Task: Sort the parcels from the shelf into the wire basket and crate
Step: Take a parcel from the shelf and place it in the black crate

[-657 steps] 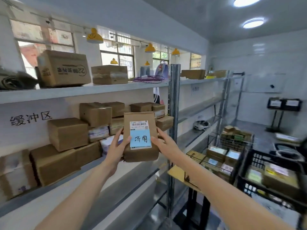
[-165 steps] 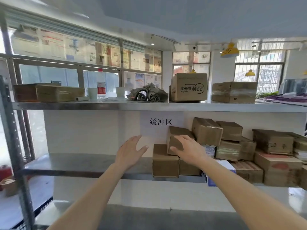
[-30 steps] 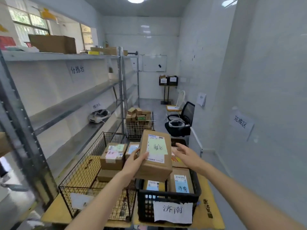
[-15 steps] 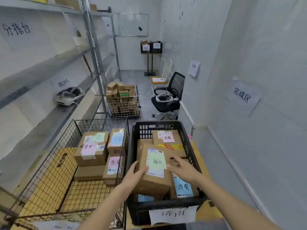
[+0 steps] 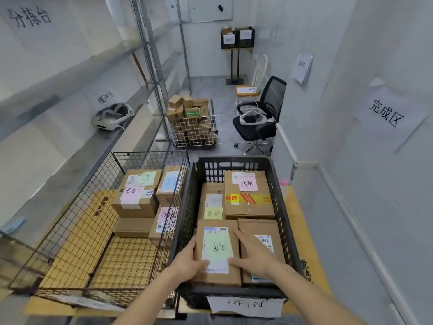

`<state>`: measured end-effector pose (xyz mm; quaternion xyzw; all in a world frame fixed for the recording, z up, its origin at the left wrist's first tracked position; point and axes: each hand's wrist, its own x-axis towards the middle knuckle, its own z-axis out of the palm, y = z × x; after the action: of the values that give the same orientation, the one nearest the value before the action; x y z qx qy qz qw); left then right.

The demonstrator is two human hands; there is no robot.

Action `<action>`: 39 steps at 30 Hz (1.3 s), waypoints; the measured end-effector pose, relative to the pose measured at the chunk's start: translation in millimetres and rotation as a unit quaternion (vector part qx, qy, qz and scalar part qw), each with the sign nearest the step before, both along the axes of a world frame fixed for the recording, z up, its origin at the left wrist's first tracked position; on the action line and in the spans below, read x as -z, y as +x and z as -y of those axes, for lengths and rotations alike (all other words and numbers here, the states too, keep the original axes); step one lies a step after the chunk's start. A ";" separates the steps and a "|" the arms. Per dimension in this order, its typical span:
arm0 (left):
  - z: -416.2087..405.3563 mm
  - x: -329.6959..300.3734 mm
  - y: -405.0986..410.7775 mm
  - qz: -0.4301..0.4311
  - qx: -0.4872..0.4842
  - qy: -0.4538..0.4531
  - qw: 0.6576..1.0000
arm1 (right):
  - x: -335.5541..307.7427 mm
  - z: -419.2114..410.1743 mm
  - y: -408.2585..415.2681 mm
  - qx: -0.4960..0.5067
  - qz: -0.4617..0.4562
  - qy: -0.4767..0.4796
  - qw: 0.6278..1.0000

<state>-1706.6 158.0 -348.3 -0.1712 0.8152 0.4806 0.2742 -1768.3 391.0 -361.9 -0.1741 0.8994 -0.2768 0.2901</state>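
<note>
We have the parcel [image 5: 216, 250] with the green label down in the near left corner of the crate [image 5: 284, 202], and both hands are on it. Our left hand [image 5: 187, 263] wraps the near left edge with the thumb on top; our right hand [image 5: 254, 256] lies flat along its right side, fingers spread across onto the brown box [image 5: 262, 233] next to it. Whether the parcel already rests on what lies beneath, we cannot tell.

To finish well, we judge that we should ease it straight down until it sits level and lightly against the neighbour on its right, label up so the writing stays readable. The left fingers sit between parcel and crate wall, so we slide them up and out rather than letting the box pinch them. We let go only once it no longer rocks.

The crate is close to full across this layer: two more boxes fill the far half, one with a pink label [image 5: 248, 186]. The wire basket [image 5: 77, 216] to the left holds its own stack and has bare floor at the near end. The crate's paper tag [image 5: 244, 304] hangs on the front wall; we keep our forearms clear of it as we withdraw.
</note>
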 end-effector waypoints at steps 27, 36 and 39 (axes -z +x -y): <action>44.0 -132.0 41.0 -0.228 -0.047 -0.365 0.901 | -137.6 61.7 -18.4 -0.124 -0.182 -0.008 0.975; 169.1 -291.3 264.4 -0.269 -0.222 -0.507 0.788 | -287.8 228.8 124.8 -0.258 -0.308 -0.116 0.908; 191.5 -334.6 380.6 -0.255 -0.272 -0.553 0.745 | -331.7 284.6 223.8 -0.323 -0.328 -0.153 0.874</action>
<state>-1326.0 -33.6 -13.7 -0.3779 0.8967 0.0251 -0.2291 -1544.6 106.4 -30.2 -0.5783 0.7828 -0.2287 0.0211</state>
